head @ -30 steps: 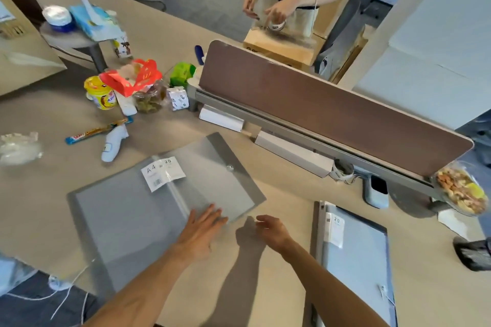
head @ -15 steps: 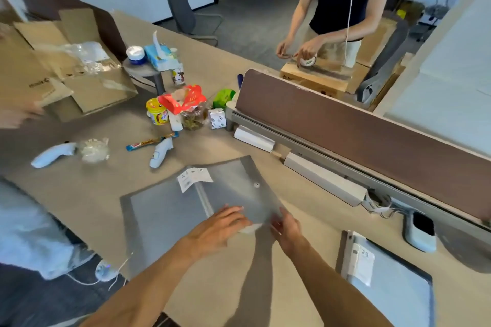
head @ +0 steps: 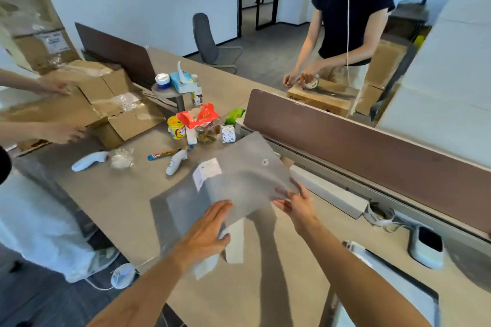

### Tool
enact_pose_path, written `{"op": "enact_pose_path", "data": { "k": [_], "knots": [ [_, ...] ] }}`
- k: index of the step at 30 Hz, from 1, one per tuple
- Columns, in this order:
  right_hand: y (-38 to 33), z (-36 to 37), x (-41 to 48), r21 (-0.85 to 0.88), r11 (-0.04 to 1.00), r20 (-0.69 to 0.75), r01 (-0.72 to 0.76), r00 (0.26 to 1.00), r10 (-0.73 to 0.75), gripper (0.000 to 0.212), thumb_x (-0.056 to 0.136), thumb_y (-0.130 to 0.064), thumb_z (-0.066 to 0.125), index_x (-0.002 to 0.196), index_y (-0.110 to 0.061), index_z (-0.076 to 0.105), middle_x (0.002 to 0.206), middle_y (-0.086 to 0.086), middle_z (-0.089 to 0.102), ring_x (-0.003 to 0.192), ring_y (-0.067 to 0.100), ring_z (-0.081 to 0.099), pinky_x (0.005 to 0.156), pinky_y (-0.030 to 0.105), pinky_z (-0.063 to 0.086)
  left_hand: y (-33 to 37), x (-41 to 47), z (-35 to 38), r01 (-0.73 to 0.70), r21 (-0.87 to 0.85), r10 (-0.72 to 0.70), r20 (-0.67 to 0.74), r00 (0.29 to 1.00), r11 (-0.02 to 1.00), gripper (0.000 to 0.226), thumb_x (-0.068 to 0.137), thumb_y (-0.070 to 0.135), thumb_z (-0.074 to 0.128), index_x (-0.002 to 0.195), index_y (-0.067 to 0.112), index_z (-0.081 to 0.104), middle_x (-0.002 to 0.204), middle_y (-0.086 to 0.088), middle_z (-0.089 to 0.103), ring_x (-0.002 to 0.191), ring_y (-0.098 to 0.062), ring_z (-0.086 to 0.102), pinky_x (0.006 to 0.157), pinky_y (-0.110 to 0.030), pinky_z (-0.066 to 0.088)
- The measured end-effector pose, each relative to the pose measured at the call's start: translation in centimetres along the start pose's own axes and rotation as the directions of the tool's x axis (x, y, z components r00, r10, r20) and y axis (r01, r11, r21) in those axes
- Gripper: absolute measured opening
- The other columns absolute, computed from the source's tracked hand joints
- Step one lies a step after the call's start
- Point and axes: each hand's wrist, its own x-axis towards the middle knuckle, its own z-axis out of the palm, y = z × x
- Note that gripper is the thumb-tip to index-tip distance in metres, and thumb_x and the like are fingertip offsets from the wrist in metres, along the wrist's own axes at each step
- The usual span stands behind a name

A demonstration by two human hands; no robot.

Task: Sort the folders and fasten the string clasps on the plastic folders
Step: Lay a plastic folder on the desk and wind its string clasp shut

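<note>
A grey translucent plastic folder (head: pixel 239 175) with a white label and a round clasp button (head: pixel 265 162) is in the middle of the desk, its right flap raised off the surface. My right hand (head: pixel 295 200) pinches the flap's near right edge. Flat on the folder's near part lies my left hand (head: pixel 210 231), fingers spread, over white paper that sticks out beneath. A second folder (head: pixel 385 281) with a dark frame lies at the bottom right, partly behind my right arm.
Snacks, a yellow tub (head: pixel 176 127), a jar and two white handheld devices (head: pixel 89 160) crowd the desk behind the folder. A brown divider panel (head: pixel 358 138) runs along the right. One person handles cardboard boxes (head: pixel 101 103) at left; another tapes a box (head: pixel 318 98) beyond the divider.
The folder's right flap has risen off the desk in my right hand, which first moved to its edge. My left hand stays pressed on the near part. The camera has tilted upward.
</note>
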Motion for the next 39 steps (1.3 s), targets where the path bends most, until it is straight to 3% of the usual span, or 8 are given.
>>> {"op": "enact_pose_path", "data": {
  "k": [4, 7, 10, 16, 20, 24, 32, 39],
  "knots": [
    [-2.6, -1.8, -1.2, 0.223, 0.974, 0.027, 0.049, 0.998, -0.056, 0.041, 0.098, 0.003, 0.034, 0.134, -0.015, 0.042, 0.109, 0.022, 0.066, 0.053, 0.022, 0.069, 0.05, 0.026, 0.058, 3.2, 1.1, -1.6, 0.194, -0.365, -0.233, -0.068, 0.97, 0.911, 0.084, 0.087, 0.051, 0.056, 0.151, 0.027, 0.007, 0.153, 0.016, 0.01, 0.143, -0.005, 0.008, 0.12, -0.035, 0.011],
    [-4.0, -2.5, -2.2, 0.299, 0.954, 0.084, 0.03, 0.995, -0.058, 0.04, 0.099, 0.002, 0.035, 0.134, -0.016, 0.04, 0.102, 0.018, 0.069, 0.063, 0.027, 0.07, 0.051, 0.027, 0.059, 6.5, 2.7, -3.6, 0.231, -0.821, -0.464, -0.046, 0.885, 0.522, 0.056, 0.088, 0.053, 0.058, 0.136, 0.048, 0.03, 0.135, 0.017, 0.046, 0.127, -0.012, 0.045, 0.111, -0.044, 0.035],
    [-4.8, -3.0, -3.6, 0.252, 0.967, 0.145, 0.034, 0.987, -0.073, 0.033, 0.1, -0.003, 0.037, 0.126, -0.021, 0.045, 0.103, 0.014, 0.07, 0.068, 0.03, 0.071, 0.056, 0.03, 0.061, 8.6, 4.3, -5.3, 0.15, -0.976, -0.527, 0.043, 0.849, 0.161, 0.035, 0.092, 0.043, 0.055, 0.124, 0.03, 0.051, 0.113, 0.005, 0.066, 0.104, -0.019, 0.063, 0.084, -0.039, 0.052],
    [-3.4, -5.0, -3.2, -0.253, 0.944, -0.064, 0.213, 0.97, -0.236, 0.029, 0.091, -0.004, 0.048, 0.118, -0.01, 0.057, 0.105, 0.012, 0.067, 0.08, 0.019, 0.062, 0.066, 0.031, 0.049, 8.2, 5.3, -5.1, 0.16, -0.985, -0.577, 0.094, 0.812, 0.065, 0.024, 0.087, 0.008, 0.061, 0.111, 0.01, 0.059, 0.117, -0.015, 0.066, 0.11, -0.035, 0.061, 0.083, -0.041, 0.053],
    [-1.5, -6.9, -2.5, -0.385, 0.923, -0.079, -0.015, 0.997, -0.017, 0.035, 0.085, -0.015, 0.055, 0.12, -0.012, 0.052, 0.105, 0.005, 0.061, 0.093, 0.021, 0.055, 0.08, 0.033, 0.043, 7.2, 5.2, -4.0, 0.202, -0.979, -0.527, 0.175, 0.832, -0.007, 0.029, 0.086, 0.005, 0.058, 0.115, 0.011, 0.058, 0.115, -0.017, 0.066, 0.1, -0.032, 0.063, 0.09, -0.047, 0.052],
    [1.1, -7.1, -0.4, -0.279, 0.949, 0.038, -0.147, 0.986, 0.164, 0.041, 0.085, -0.049, 0.058, 0.114, -0.02, 0.061, 0.112, 0.005, 0.068, 0.1, 0.024, 0.065, 0.071, 0.033, 0.052, 3.8, 4.9, -3.2, 0.283, -0.959, -0.475, 0.258, 0.841, -0.02, 0.039, 0.086, 0.008, 0.06, 0.125, 0.007, 0.055, 0.122, -0.019, 0.065, 0.113, -0.037, 0.06, 0.091, -0.05, 0.052],
    [3.6, -2.2, 1.8, -0.263, 0.957, -0.044, -0.123, 0.992, 0.116, 0.012, 0.095, -0.021, 0.054, 0.091, -0.012, 0.062, 0.083, 0.005, 0.063, 0.072, 0.018, 0.058, 0.062, 0.029, 0.046, -3.6, 4.8, -1.2, 0.452, -0.877, -0.543, 0.303, 0.783, 0.163, 0.036, 0.085, 0.006, 0.063, 0.12, 0.017, 0.059, 0.114, -0.011, 0.069, 0.104, -0.032, 0.066, 0.093, -0.049, 0.053],
    [8.9, 0.7, 3.7, -0.636, 0.73, -0.189, -0.25, 0.968, 0.167, 0.025, 0.093, -0.013, 0.051, 0.07, -0.008, 0.059, 0.07, 0.008, 0.067, 0.043, 0.009, 0.062, 0.041, 0.018, 0.042, -11.1, 4.2, 0.6, 0.627, -0.38, -0.589, 0.225, 0.776, 0.68, 0.054, 0.066, 0.022, 0.054, 0.119, 0.015, 0.055, 0.121, -0.013, 0.062, 0.113, -0.032, 0.058, 0.095, -0.043, 0.049]
  ]
}}
